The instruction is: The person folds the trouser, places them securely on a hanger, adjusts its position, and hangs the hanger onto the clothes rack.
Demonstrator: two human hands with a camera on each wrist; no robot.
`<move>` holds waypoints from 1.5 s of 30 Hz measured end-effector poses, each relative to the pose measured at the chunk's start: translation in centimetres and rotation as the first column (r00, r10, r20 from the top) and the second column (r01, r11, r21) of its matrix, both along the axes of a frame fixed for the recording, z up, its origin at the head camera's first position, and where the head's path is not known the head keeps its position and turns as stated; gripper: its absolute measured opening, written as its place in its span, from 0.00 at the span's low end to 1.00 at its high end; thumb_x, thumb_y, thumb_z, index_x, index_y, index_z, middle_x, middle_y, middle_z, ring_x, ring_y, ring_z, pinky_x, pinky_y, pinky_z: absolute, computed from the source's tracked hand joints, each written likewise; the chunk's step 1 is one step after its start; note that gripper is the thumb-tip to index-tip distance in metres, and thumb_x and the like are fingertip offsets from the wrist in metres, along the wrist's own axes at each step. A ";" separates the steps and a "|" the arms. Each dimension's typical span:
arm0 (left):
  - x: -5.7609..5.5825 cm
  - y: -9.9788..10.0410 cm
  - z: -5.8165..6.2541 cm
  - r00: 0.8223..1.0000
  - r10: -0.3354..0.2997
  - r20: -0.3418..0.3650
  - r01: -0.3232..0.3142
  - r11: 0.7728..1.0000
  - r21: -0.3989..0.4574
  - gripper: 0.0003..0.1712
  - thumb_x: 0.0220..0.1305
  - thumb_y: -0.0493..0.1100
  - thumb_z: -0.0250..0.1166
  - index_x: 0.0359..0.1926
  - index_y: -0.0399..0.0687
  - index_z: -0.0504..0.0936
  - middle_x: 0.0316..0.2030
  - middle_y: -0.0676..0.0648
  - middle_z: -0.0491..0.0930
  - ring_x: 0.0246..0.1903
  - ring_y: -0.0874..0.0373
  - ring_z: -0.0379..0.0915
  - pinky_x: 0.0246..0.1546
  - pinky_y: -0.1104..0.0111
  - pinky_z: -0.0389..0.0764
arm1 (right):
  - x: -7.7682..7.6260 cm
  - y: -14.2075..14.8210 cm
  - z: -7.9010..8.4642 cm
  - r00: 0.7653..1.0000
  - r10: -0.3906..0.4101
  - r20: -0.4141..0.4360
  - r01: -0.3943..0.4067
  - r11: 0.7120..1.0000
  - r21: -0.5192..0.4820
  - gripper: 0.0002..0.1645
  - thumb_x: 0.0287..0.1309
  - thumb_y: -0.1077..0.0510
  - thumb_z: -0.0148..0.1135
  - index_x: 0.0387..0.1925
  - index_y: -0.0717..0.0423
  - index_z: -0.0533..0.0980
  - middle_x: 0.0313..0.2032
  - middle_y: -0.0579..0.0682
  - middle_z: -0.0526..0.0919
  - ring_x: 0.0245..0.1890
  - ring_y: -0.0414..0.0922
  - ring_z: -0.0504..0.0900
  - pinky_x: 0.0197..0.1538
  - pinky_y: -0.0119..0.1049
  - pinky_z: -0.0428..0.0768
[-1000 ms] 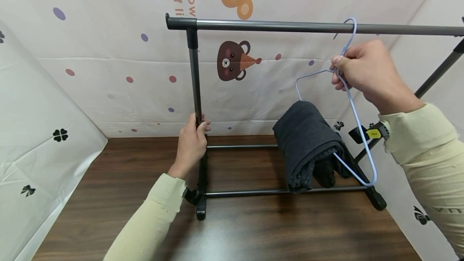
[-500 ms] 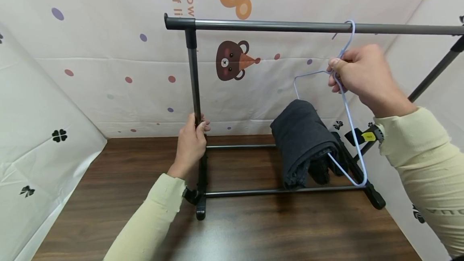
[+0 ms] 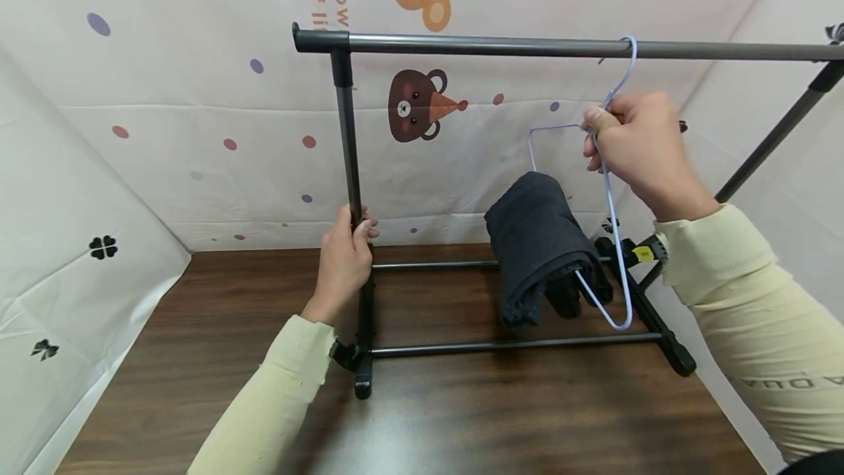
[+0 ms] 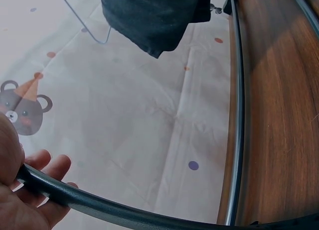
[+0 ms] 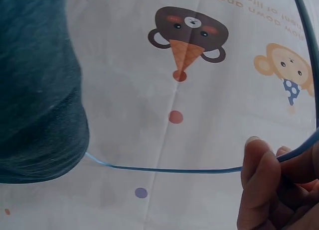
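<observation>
My right hand (image 3: pixel 639 145) pinches a light blue wire hanger (image 3: pixel 618 262) just below its hook, which loops over the rack's top rail (image 3: pixel 475 45). Folded dark trousers (image 3: pixel 543 240) drape over the hanger's lower bar, low in the frame of the clothes rack. On the left, my left hand (image 3: pixel 344 255) grips the rack's upright post (image 3: pixel 349 145) about halfway up. The left wrist view shows its thumb side and fingers wrapped about the post. In the right wrist view, thumb and fingers close on the hanger wire (image 5: pixel 174 170), with the trousers at the left.
The rack's lower bars (image 3: pixel 514 347) run just above a brown wood-grain table (image 3: pixel 461 416). A slanted right post (image 3: pixel 771 141) rises beside my right forearm. Behind stands a white printed sheet (image 3: pixel 264 167), with another white panel (image 3: pixel 86 255) at the left.
My right hand has slid the hanger and trousers a little left along the rail, and the hanger has turned to look narrower. My left hand keeps its grip on the post.
</observation>
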State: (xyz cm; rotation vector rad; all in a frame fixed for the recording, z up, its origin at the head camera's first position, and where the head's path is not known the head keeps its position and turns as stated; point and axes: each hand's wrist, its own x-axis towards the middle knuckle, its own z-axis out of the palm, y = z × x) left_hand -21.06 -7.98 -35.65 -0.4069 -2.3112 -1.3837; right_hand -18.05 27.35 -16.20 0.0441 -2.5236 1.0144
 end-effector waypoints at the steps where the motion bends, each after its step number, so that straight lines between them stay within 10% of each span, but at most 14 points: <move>1: 0.0 0.0 0.0 1.000 0.002 -0.001 -0.002 1.000 0.001 0.14 0.83 0.39 0.50 0.60 0.37 0.72 0.51 0.38 0.86 0.48 0.45 0.88 0.52 0.50 0.86 | 0.0 0.0 -0.2 1.000 -0.008 -0.011 0.008 1.000 0.009 0.24 0.80 0.50 0.51 0.43 0.68 0.81 0.17 0.40 0.81 0.17 0.38 0.82 0.27 0.25 0.81; 45: 1.4 0.5 0.1 0.999 0.030 -0.013 -0.031 0.999 -0.022 0.15 0.83 0.39 0.50 0.61 0.37 0.73 0.51 0.37 0.86 0.47 0.45 0.88 0.50 0.50 0.87 | 0.1 0.0 -2.2 0.983 -0.054 -0.178 0.054 0.999 -0.003 0.24 0.79 0.49 0.52 0.45 0.66 0.83 0.15 0.29 0.76 0.13 0.29 0.78 0.22 0.21 0.78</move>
